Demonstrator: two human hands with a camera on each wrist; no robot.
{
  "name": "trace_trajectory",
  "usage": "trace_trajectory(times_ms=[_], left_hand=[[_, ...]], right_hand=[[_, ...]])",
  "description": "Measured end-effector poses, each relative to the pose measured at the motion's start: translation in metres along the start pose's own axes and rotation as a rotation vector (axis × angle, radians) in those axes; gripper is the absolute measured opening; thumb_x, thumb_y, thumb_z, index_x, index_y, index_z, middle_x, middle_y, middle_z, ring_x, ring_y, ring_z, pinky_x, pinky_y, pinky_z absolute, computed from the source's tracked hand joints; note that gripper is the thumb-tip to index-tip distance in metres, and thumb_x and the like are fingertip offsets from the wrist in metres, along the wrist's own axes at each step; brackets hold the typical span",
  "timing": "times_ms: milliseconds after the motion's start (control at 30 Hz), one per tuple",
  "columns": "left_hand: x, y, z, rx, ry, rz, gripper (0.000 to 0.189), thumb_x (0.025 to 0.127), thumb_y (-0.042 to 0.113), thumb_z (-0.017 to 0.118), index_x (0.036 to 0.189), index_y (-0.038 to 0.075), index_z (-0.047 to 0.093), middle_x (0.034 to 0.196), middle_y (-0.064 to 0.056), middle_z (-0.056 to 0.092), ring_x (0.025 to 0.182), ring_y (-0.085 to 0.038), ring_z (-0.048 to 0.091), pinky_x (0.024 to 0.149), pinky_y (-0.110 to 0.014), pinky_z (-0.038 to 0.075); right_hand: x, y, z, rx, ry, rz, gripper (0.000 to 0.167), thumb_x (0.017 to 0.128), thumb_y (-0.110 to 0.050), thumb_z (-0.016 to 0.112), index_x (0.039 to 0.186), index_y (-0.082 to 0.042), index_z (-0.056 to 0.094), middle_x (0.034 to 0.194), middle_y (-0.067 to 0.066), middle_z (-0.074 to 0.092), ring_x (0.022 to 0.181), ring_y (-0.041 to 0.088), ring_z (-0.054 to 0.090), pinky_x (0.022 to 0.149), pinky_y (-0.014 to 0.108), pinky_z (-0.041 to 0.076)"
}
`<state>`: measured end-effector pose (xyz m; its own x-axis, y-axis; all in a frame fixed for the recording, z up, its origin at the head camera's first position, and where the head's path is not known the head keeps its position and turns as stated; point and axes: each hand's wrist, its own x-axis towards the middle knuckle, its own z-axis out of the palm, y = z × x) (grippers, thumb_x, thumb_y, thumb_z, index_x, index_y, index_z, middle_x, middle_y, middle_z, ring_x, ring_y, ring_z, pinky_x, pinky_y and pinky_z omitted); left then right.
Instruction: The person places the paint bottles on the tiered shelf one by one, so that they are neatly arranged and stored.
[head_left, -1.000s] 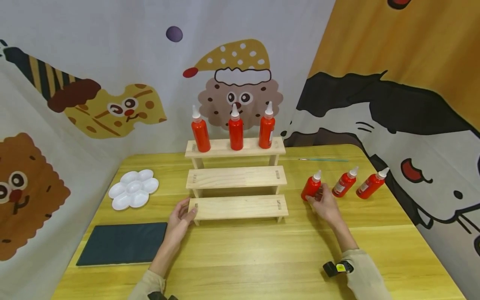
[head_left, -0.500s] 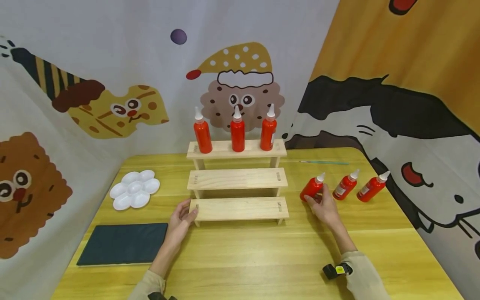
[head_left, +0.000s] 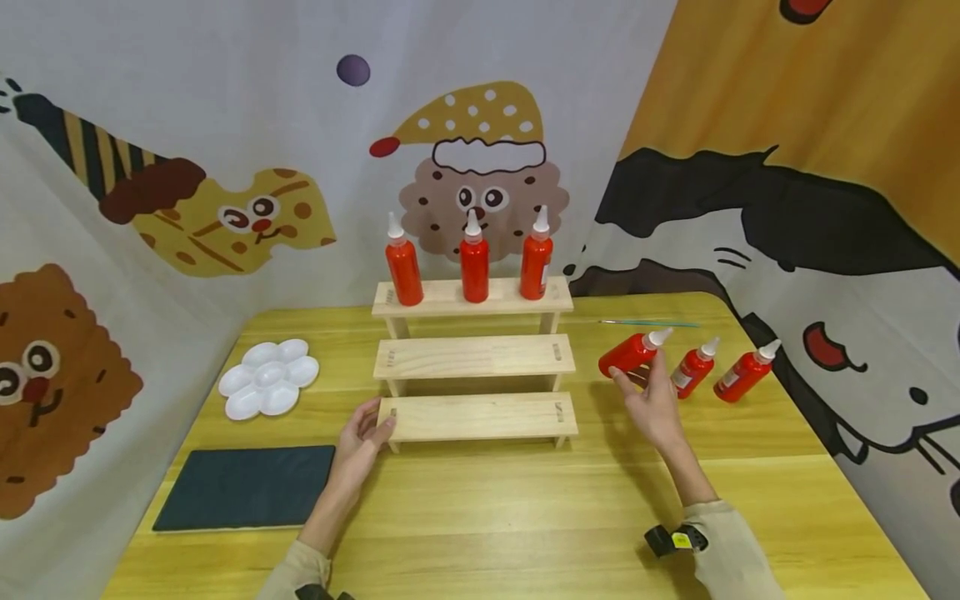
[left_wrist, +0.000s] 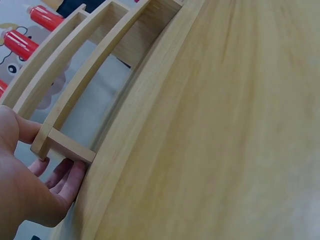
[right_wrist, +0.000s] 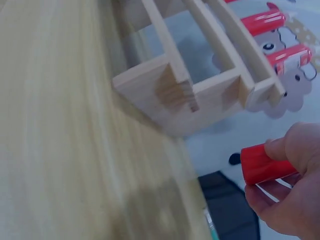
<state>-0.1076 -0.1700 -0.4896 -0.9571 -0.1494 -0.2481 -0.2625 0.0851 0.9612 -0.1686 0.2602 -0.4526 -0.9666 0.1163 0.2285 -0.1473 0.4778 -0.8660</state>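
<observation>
My right hand (head_left: 654, 408) grips a red paint bottle (head_left: 628, 354) with a white nozzle, tilted with its nozzle to the right and raised off the table. In the right wrist view the thumb and fingers wrap the bottle (right_wrist: 260, 164), whose base points toward the rack. At the front left corner of a three-step wooden rack (head_left: 476, 417), my left hand (head_left: 363, 442) holds the lowest step; its thumb lies on top, with fingers round the side (left_wrist: 72, 147). Three red bottles (head_left: 476, 271) stand upright along the top step. The middle and lowest steps carry nothing.
Two more red bottles, one (head_left: 692, 373) near my right hand and another (head_left: 744, 375) farther right, are on the table. A thin paintbrush (head_left: 651, 323) lies behind them. Left of the rack are a white flower-shaped palette (head_left: 268, 377) and a dark rectangular board (head_left: 243, 489).
My right hand has lifted the bottle from the table and tipped it, nozzle to the right. The left hand keeps its hold on the rack. The head view shifts slightly.
</observation>
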Motion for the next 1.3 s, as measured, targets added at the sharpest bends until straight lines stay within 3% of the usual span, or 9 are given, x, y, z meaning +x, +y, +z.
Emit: trace_trajectory(times_ms=[167,367,500,867,1100,1300], left_hand=[[0.0,-0.003,-0.001,-0.001,0.007,-0.002,0.058,0.102,0.024,0.063,0.152,0.008,0.039,0.147,-0.02,0.05,0.109,-0.006,0.057,0.083,-0.02,0.05],[-0.001,-0.005,-0.002,0.002,0.013,0.0,0.057,0.102,0.024,0.063,0.152,0.008,0.04,0.146,-0.02,0.051,0.107,-0.004,0.057,0.082,-0.019,0.05],[-0.002,-0.005,-0.002,0.004,0.015,0.0,0.058,0.102,0.025,0.063,0.152,0.008,0.04,0.147,-0.02,0.051,0.105,-0.002,0.057,0.081,-0.019,0.05],[0.0,-0.006,-0.002,-0.005,0.011,0.008,0.055,0.102,0.023,0.063,0.151,0.009,0.041,0.144,-0.018,0.052,0.106,-0.003,0.058,0.084,-0.018,0.051],[-0.001,-0.003,-0.001,-0.016,0.004,0.027,0.055,0.102,0.021,0.063,0.151,0.006,0.041,0.144,-0.021,0.052,0.104,-0.002,0.059,0.083,-0.017,0.051],[-0.002,0.001,0.0,-0.008,-0.003,0.022,0.057,0.103,0.023,0.062,0.153,0.008,0.039,0.146,-0.019,0.051,0.111,-0.008,0.057,0.085,-0.016,0.05]], right_hand=[[0.0,-0.02,0.003,0.011,0.047,-0.072,0.051,0.098,-0.009,0.067,0.14,-0.001,0.041,0.133,0.02,0.061,0.117,0.037,0.064,0.102,0.049,0.051],[0.0,-0.052,0.009,0.097,0.104,-0.189,0.05,0.093,-0.001,0.071,0.138,-0.001,0.047,0.129,0.014,0.064,0.108,0.009,0.064,0.097,0.018,0.052],[0.0,-0.073,0.016,0.146,0.091,-0.248,0.047,0.093,0.0,0.071,0.135,-0.002,0.05,0.126,0.014,0.066,0.105,-0.001,0.063,0.095,0.012,0.049],[0.001,-0.107,0.049,0.209,0.022,-0.308,0.048,0.092,0.002,0.072,0.135,-0.001,0.051,0.127,0.016,0.066,0.109,0.027,0.066,0.096,0.017,0.05],[0.007,-0.124,0.081,0.253,-0.046,-0.324,0.048,0.092,-0.001,0.072,0.136,-0.006,0.053,0.125,0.016,0.067,0.109,0.03,0.067,0.099,0.042,0.054],[0.01,-0.133,0.109,0.234,-0.103,-0.368,0.042,0.094,-0.01,0.073,0.132,-0.009,0.056,0.118,0.01,0.071,0.106,0.024,0.068,0.099,0.046,0.054]])
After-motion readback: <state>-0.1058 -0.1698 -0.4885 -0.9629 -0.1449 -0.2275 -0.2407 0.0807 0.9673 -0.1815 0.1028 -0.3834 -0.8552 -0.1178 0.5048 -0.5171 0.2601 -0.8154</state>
